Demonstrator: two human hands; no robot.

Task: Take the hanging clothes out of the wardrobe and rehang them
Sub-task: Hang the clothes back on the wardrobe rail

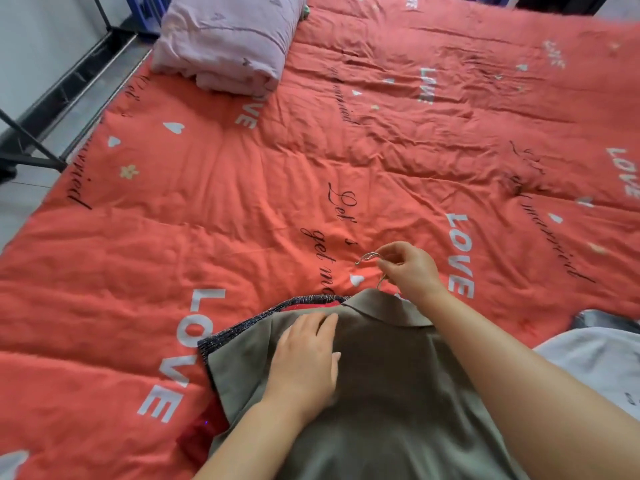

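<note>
Head view looks down on a bed with a red cover. An olive shirt lies on it over a red garment with dark trim. Left hand rests flat, fingers straight, on the shirt. Right hand pinches the metal hanger hook above the collar.

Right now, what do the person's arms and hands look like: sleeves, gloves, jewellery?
The left hand and right hand wear no gloves. The left forearm and right forearm are uncovered to the frame's edge: no sleeve, watch or bracelet shows. No ring is visible.
</note>
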